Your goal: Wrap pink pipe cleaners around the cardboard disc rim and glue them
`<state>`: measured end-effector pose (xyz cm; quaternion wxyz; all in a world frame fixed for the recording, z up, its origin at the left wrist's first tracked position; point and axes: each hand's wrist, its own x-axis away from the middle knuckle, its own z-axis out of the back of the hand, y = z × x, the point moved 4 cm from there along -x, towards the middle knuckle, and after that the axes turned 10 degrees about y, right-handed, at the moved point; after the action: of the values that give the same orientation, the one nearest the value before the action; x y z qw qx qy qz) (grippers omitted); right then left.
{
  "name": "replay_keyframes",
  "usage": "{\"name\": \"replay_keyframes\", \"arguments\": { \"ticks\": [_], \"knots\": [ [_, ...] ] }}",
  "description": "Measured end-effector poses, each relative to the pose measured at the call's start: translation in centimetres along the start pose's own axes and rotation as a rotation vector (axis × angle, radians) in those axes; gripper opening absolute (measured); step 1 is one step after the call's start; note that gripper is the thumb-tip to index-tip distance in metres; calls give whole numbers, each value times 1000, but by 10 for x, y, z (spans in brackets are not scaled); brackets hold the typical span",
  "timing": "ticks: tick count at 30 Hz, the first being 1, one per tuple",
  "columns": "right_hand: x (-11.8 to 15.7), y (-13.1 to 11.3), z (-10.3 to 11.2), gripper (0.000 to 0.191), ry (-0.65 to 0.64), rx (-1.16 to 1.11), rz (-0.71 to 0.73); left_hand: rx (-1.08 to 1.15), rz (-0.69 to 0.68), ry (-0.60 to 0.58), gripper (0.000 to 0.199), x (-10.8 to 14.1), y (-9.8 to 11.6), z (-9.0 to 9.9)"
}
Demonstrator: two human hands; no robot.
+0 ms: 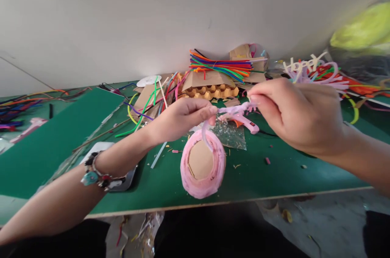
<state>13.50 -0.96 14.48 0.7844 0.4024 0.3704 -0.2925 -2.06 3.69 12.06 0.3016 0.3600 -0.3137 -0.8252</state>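
Between my two hands stretches a light purple pipe cleaner (233,109), partly twisted on itself. My left hand (190,115) pinches its left end, and my right hand (297,115) pinches the right end. A loose tail of it hangs below my left fingers and reaches a pink oval ring (189,183), which is wound with fuzzy strands around a cardboard middle (201,160). The ring is near the table's front edge, below my left hand. Behind the strand, a pink glue gun (251,126) lies on the table beside a clear plastic bag (233,138).
A bundle of coloured pipe cleaners (219,65) rests on cardboard above an egg carton (210,91). A phone-like device (129,181) lies under my left forearm. At the right is a "Happy" sign (304,64) among pipe cleaners. A green board (73,128) lies left; scraps dot the green table (258,181).
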Motion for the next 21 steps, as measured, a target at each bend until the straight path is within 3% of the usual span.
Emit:
{"name": "replay_keyframes", "arguments": {
  "ticks": [5, 12, 18, 21],
  "knots": [
    [0, -3, 3, 25, -68, -55, 44, -11, 32, 33, 30, 0, 0, 2],
    [-1, 0, 0, 24, -145, -218, -95, -141, -10, 76, 30, -3, 7, 3],
    [-3, 1, -8, 28, -387, -657, -399, -375, -193, 178, 26, -2, 9, 6],
    [5, -1, -16, 28, -563, -977, -640, -643, -438, 194, 30, -1, 11, 4]
  ]
}}
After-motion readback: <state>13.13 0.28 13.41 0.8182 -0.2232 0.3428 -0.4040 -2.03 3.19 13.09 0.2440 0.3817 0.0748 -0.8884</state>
